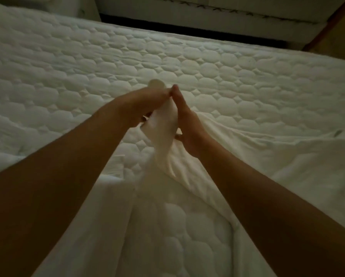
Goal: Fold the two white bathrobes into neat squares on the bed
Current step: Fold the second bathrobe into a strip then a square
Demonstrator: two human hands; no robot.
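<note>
Head cam's dim, just quilted bed (187,62) all around, and I've got both hands, left (145,104) and right (187,126), fingertips meeting, pinching a bunched white bathrobe (163,136) lifted off it.

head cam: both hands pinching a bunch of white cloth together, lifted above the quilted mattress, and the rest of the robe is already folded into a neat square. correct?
Not quite. Both hands, left hand and right hand, do pinch the white cloth above the quilted mattress, but the head view shows the rest trailing loose and rumpled, not folded square.
</note>
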